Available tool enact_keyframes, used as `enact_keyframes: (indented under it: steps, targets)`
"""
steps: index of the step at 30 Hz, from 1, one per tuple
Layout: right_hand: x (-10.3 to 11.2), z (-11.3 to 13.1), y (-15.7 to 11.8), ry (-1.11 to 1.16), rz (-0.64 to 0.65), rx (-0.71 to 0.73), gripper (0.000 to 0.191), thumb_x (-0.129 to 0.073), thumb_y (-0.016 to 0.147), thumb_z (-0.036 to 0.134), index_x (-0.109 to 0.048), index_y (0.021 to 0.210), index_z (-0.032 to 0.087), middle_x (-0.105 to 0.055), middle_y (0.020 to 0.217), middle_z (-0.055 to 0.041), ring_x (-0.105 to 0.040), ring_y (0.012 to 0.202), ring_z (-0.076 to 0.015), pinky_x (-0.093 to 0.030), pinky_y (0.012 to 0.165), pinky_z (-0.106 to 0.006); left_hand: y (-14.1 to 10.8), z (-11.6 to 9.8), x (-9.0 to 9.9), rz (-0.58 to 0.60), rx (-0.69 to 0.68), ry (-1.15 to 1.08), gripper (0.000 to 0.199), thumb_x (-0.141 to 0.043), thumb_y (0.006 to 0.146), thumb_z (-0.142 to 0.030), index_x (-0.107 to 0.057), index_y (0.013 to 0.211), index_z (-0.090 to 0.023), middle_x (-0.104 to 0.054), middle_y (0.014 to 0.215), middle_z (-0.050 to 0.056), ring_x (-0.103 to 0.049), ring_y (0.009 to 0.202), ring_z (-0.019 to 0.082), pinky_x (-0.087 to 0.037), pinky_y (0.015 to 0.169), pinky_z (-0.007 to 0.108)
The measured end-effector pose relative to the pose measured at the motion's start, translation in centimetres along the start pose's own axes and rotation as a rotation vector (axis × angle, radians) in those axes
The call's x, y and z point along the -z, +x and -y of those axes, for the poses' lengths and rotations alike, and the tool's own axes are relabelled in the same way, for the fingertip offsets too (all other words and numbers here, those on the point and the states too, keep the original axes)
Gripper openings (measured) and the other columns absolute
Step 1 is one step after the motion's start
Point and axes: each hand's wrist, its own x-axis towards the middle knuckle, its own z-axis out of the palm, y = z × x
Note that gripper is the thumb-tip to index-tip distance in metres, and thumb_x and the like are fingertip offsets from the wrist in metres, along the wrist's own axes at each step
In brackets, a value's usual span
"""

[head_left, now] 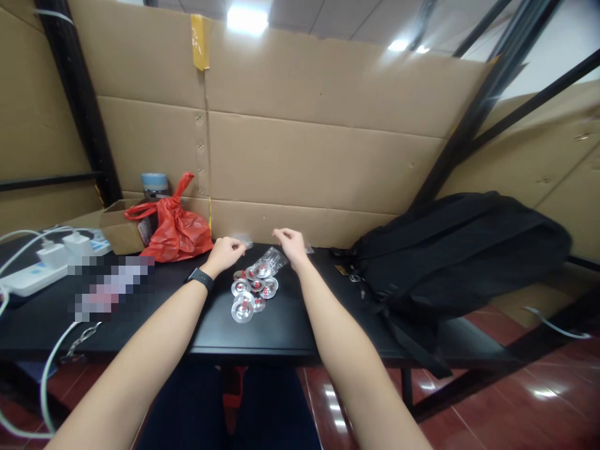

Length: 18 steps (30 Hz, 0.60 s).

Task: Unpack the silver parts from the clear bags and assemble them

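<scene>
Several round silver discs with red marks (242, 309) lie in a loose pile on the black table (276, 331). A crumpled clear plastic bag (273, 257) rests at the back of the pile. Behind and left of the discs is my left hand (228, 251), its fingers closed beside a small clear packet (244, 241); what they pinch, if anything, is too small to tell. My right hand (290, 242) hovers to the right of the plastic bag, thumb and fingertips together, their contents not clear. Another small clear packet (309, 249) sits just right of it.
A red plastic bag (180, 231), a cardboard box (122, 228) and a blue-lidded container (155, 182) stand at the back left. A white power strip (37, 279) with cables lies far left. A black backpack (459, 250) covers the right side; cardboard (304, 150) walls the back.
</scene>
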Motion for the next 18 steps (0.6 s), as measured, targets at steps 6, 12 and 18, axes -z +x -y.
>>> enact_keyframes:
  steps: [6, 12, 18]
  targets:
    - [1.4, -1.9, 0.8, 0.006, -0.238, -0.101, 0.025, -0.062, 0.073, 0.04, -0.065, 0.061, 0.018, -0.056, 0.055, 0.0023, -0.05, 0.058, -0.0131, -0.039, 0.056, -0.024, 0.1, 0.3, 0.2, -0.007, 0.026, 0.023, 0.033, -0.054, 0.081, -0.031, -0.073, 0.06, -0.015, -0.068, 0.056, 0.004, -0.056, 0.057, 0.015, -0.035, 0.058, 0.025]
    - [1.6, -1.9, 1.1, 0.245, -0.244, -0.3, 0.019, -0.058, 0.075, 0.031, -0.05, 0.062, 0.022, -0.025, 0.041, 0.011, -0.019, 0.038, -0.0069, -0.015, 0.036, -0.02, 0.3, 0.7, 0.3, -0.013, 0.027, 0.05, 0.035, -0.052, 0.081, -0.034, -0.073, 0.06, -0.016, -0.07, 0.058, 0.005, -0.056, 0.057, 0.016, -0.036, 0.058, 0.026]
    - [1.4, -1.8, 1.1, 0.227, -0.207, -0.238, 0.019, -0.056, 0.074, 0.032, -0.051, 0.059, 0.021, -0.028, 0.042, 0.0099, -0.021, 0.039, -0.0068, -0.017, 0.038, -0.021, 0.4, 1.0, 0.3, -0.012, 0.023, 0.075, 0.033, -0.053, 0.08, -0.033, -0.073, 0.061, -0.016, -0.071, 0.06, 0.006, -0.058, 0.058, 0.016, -0.036, 0.058, 0.026]
